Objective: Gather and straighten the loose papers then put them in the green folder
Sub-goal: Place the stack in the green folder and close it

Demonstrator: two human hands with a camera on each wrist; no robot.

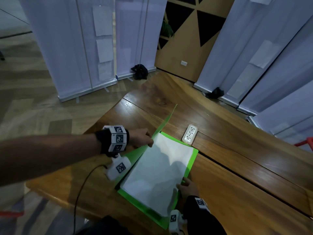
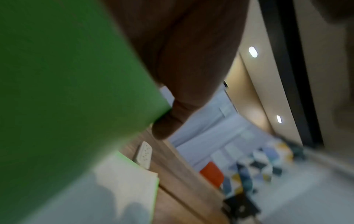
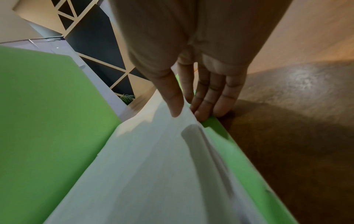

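A green folder (image 1: 192,164) lay open on the wooden table (image 1: 237,167), close to the table's near edge. A pile of white papers (image 1: 157,173) sat inside it, on the bottom half of the folder. The green showed as a thin strip along the far side and the right side of the pile. The pile looked mostly neat, with the sheets lined up, though the near right corner was lifted a little.

The left hand (image 1: 141,139) held the folder's top cover (image 1: 166,119) near the far left corner of the papers. Its fingers were curled and pinched the cover. The cover stood up on a slant, with its tip pointing away toward the far end of the table. In the left wrist view the cover filled most of the picture, and the hand (image 2: 184,72) was right against its edge, but that view was blurry.

The right hand (image 1: 187,188) was at the near right corner of the pile. In the right wrist view its fingers (image 3: 222,97) were straight. The thumb lay on top of the papers (image 3: 153,166) and the other fingers reached down beside the sheets, touching the green edge of the folder (image 3: 216,125). It looked like a light hold on the paper edge, not a tight one.

A white power strip (image 1: 190,134) lay on the table just past the folder's far right corner, not touching it. A thin black wire (image 1: 81,189) ran from the left wrist over the table's near edge.
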